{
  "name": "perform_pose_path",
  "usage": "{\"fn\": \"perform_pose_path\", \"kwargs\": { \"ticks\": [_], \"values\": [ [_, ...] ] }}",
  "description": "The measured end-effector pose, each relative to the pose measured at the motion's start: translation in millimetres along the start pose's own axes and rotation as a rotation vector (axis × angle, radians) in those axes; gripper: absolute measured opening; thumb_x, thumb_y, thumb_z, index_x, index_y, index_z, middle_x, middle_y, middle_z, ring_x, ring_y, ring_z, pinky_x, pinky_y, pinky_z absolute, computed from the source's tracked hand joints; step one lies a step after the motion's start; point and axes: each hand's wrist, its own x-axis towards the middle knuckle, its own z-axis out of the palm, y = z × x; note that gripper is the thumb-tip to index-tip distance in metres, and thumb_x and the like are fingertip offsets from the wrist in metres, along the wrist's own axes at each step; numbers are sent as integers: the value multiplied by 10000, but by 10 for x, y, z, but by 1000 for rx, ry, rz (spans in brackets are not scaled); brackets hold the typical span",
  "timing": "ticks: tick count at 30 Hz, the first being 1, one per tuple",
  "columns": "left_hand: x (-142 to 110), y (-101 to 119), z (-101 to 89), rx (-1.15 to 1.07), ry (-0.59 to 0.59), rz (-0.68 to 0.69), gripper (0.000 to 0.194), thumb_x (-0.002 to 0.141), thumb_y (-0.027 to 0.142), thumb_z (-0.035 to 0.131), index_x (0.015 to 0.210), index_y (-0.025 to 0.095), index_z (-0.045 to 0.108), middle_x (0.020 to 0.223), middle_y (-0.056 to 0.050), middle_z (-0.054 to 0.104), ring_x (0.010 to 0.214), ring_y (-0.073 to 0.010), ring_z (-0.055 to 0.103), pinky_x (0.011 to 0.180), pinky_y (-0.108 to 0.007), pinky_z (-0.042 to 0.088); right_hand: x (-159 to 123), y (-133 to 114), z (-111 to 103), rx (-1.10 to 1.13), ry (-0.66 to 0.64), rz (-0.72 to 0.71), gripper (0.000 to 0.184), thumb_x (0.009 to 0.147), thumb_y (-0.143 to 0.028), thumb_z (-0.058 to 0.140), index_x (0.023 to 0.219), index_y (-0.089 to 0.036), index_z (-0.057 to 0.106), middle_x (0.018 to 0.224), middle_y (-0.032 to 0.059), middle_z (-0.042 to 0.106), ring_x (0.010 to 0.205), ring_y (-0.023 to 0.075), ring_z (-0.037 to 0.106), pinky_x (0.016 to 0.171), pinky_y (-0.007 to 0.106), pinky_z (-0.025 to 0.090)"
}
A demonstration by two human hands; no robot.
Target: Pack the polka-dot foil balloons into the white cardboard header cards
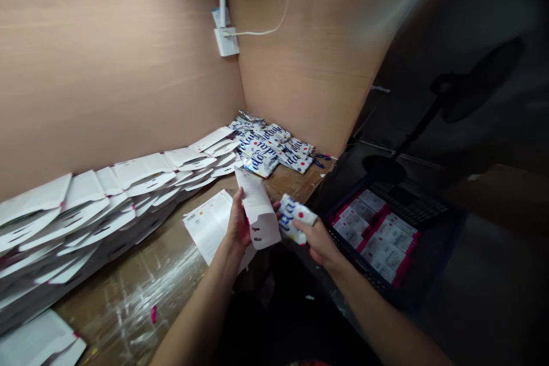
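My left hand is closed around a white cardboard sleeve, a flat carton whose flap end with small cut-outs points toward me. In my right hand is a white printed sachet with blue lettering and coloured dots. The sachet is close beside the carton's right edge; whether the two touch, I cannot tell. Under my left hand, printed white cartons lie flat on the table. At the table's far corner is a pile of matching sachets.
Overlapping rows of white cartons run along the left wall. A blue crate with packed cartons stands low at the right, near a dark fan. A power socket with a white cable is on the wall. A pink scrap lies on the table.
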Motion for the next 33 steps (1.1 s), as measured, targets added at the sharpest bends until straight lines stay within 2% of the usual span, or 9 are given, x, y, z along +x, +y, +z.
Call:
{"fn": "perform_pose_path", "kwargs": {
  "ticks": [3,6,8,11,16,20,23,28,33],
  "values": [
    [-139,42,-3,-108,14,149,907,895,754,571,1498,79,510,1091,-200,775,1044,-389,760,956,-591,607,-241,-282,121,-419,60,-468,281,958,-348,665,1212,-229,679,1090,80,797,966,251,754,896,371,622],
    [-241,111,-16,-132,-11,310,868,886,769,567,1450,110,575,1115,-186,778,1062,-388,753,968,-555,608,-499,-459,340,-851,-295,-853,473,991,-161,521,1447,-243,619,1376,111,718,1244,267,693,1091,424,554],
    [-294,150,-25,-145,-30,365,845,884,776,560,1424,127,599,1154,-179,772,1093,-388,746,973,-551,608,-628,-452,538,-1102,-476,-977,607,959,-69,484,1542,-222,557,1514,133,626,1388,288,604,1175,468,494],
    [-372,179,-32,-160,-34,422,798,893,757,548,1421,161,601,1170,-160,767,1091,-375,749,970,-573,606,-691,-339,836,-1314,-454,-1010,634,939,-18,463,1551,-159,546,1503,184,623,1374,314,606,1150,480,513],
    [-488,166,-47,-185,-48,454,800,899,730,545,1438,140,588,1172,-171,767,1111,-380,742,1001,-605,582,-536,-257,1206,-1346,-479,-933,495,947,-26,432,1382,-126,647,1179,183,722,1097,303,670,1020,446,557],
    [-547,180,-134,-236,-65,452,847,887,744,540,1450,112,575,1162,-201,768,1089,-387,747,1015,-629,557,-411,-278,1370,-1250,-626,-838,446,903,-43,474,1300,-161,642,1178,148,685,1109,286,626,1017,412,528],
    [-611,227,-242,-270,-89,474,807,916,725,509,1444,118,580,1157,-198,766,1016,-357,766,1012,-626,556,-480,-280,1397,-1231,-646,-783,385,947,-117,497,1303,-156,638,1182,164,691,1106,295,642,1010,422,530],
    [-802,176,-355,-430,-11,586,843,906,765,492,1394,89,616,1154,-203,761,1011,-337,762,1022,-595,562,-754,-262,1378,-1131,-770,-979,852,961,-608,654,1611,-114,409,1543,242,538,1420,414,488,1183,550,413],
    [-978,-96,-441,-486,5,490,788,889,752,551,1266,76,695,994,-196,784,911,-349,774,971,-564,576,-696,-219,1614,-1164,-867,-893,515,1013,-623,563,1195,-175,740,1065,175,747,1048,368,677,963,474,526]
  ]
}}
